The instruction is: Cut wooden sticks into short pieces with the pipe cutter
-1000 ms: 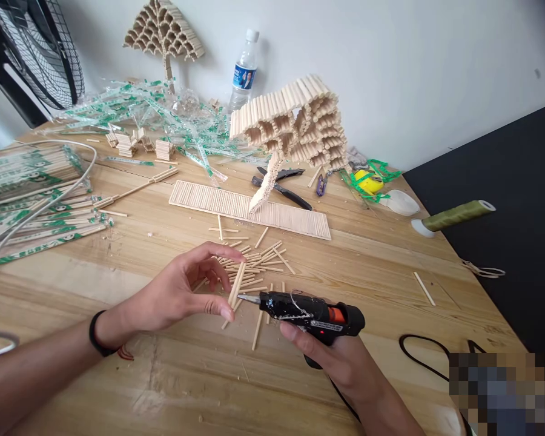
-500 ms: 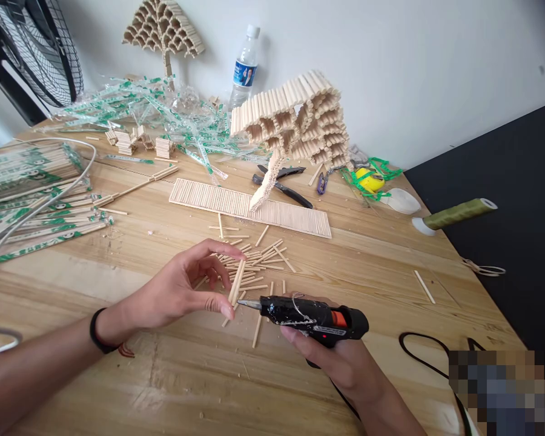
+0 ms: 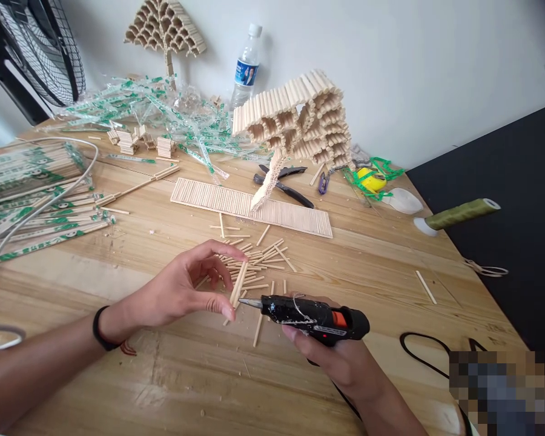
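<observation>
Between thumb and forefinger, my left hand holds a few short wooden sticks side by side by their ends. My right hand is wrapped round a black hot glue gun with an orange part and a small red light. Its metal nozzle points left and reaches the lower part of the held sticks. Beneath and behind them lies a loose heap of cut sticks. Farther back, a tree-shaped stick model leans up from a flat base of sticks.
Wrapped chopsticks and a white cable lie at left. Torn wrappers, a second stick tree and a water bottle stand behind. Pliers, a yellow tape measure and a thread spool are on the right.
The whole view has shifted very slightly. Both hands, the sticks and the glue gun nozzle keep almost the same positions relative to each other.
</observation>
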`<action>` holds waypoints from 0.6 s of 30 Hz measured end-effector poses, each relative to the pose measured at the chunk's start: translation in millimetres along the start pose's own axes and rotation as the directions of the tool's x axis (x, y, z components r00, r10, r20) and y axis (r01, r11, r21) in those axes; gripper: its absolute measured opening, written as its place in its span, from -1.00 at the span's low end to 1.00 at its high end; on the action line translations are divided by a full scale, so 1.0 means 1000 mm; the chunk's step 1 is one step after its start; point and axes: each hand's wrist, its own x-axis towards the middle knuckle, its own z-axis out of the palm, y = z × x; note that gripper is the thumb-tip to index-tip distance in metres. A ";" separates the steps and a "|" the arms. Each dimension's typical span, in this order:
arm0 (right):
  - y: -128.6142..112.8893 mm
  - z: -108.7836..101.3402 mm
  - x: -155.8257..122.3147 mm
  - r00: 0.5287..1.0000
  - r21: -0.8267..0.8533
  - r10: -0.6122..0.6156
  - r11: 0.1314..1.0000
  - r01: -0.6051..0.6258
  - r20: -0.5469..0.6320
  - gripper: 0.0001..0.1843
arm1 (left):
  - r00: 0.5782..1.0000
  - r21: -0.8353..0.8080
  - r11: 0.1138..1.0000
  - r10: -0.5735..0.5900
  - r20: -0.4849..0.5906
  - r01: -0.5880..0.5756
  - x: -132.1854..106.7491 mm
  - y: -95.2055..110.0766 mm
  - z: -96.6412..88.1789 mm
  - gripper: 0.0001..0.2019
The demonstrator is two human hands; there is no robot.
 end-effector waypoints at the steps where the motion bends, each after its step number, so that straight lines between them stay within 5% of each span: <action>1: 0.000 0.000 0.000 1.000 0.007 0.000 1.000 0.000 0.004 -0.86 | 1.000 -0.001 1.000 -0.003 0.002 0.003 0.000 0.000 0.000 -0.38; 6: -0.001 -0.001 0.002 1.000 0.025 0.011 1.000 -0.011 0.007 -0.85 | 1.000 0.003 1.000 0.015 0.004 -0.015 -0.001 0.002 0.000 -0.38; 18: -0.018 0.010 0.005 0.970 0.034 0.139 0.990 -0.135 -0.198 -0.69 | 1.000 0.001 1.000 0.016 0.007 -0.016 0.000 0.002 0.000 -0.40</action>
